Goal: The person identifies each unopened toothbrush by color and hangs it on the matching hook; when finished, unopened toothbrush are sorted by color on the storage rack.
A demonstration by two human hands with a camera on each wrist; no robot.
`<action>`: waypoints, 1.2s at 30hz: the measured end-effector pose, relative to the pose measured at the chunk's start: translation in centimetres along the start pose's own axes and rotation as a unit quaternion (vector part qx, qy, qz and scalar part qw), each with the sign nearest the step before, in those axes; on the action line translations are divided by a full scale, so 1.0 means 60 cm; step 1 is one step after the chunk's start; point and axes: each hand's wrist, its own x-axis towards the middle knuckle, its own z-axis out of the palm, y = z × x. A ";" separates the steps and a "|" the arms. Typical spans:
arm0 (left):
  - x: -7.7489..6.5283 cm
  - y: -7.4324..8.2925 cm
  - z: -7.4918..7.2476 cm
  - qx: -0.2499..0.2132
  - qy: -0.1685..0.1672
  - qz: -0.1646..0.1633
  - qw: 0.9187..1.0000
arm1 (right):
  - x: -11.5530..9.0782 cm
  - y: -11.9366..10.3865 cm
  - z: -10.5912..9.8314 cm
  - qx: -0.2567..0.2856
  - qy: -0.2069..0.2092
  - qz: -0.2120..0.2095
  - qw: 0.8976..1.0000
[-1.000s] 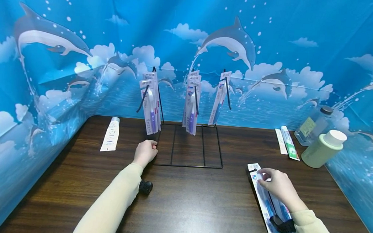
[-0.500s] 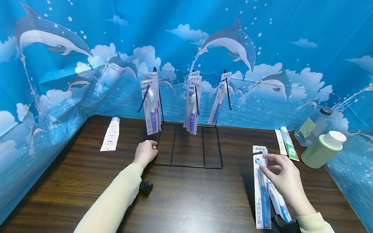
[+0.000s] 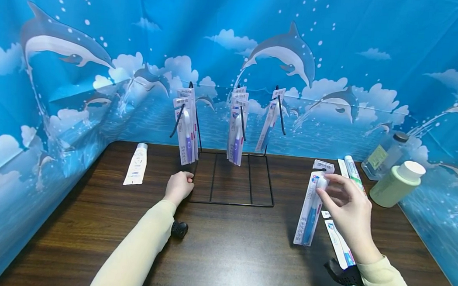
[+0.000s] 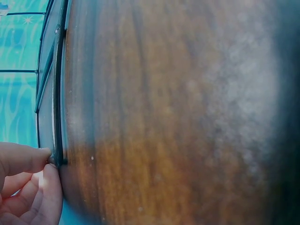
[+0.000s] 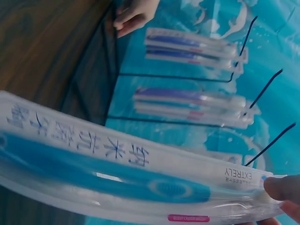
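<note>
A blue toothbrush in a clear-fronted blister pack [image 3: 309, 213] hangs from my right hand [image 3: 349, 207], pinched near its upper end between thumb and fingers. In the right wrist view the pack [image 5: 117, 164] stretches across the foreground, its hang-hole end by the thumb. My left hand [image 3: 179, 188] pinches the front left corner of the black wire rack [image 3: 231, 203]; the left wrist view shows thumb and finger [image 4: 28, 161] at the wire's end. Purple toothbrush packs hang on the rack's left hook [image 3: 184, 136] and middle hook [image 3: 236, 130]. One blue toothbrush pack [image 3: 269, 121] hangs on the right hook.
More packed blue toothbrushes [image 3: 338, 246] lie on the table under my right forearm. At the back right stand a green bottle [image 3: 391, 188] and a clear bottle [image 3: 383, 157], beside toothpaste tubes [image 3: 354, 174]. A white tube [image 3: 136, 165] lies at the left. A dolphin-print curtain closes the back.
My right hand has lifted the blue toothbrush pack off the others on the table, tilting it more upright and shifting it away and left. The left hand stays at the rack corner.
</note>
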 end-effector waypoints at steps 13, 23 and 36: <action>0.000 -0.003 -0.003 -0.003 -0.007 -0.003 1.000 | 0.041 -0.058 0.048 0.099 0.043 -0.089 0.990; -0.001 0.001 0.000 0.001 0.002 0.004 1.000 | 0.070 -0.088 0.074 0.122 0.053 -0.099 0.986; 0.001 0.001 0.000 -0.007 -0.002 -0.002 1.000 | 0.093 -0.092 0.103 0.125 0.052 -0.097 0.986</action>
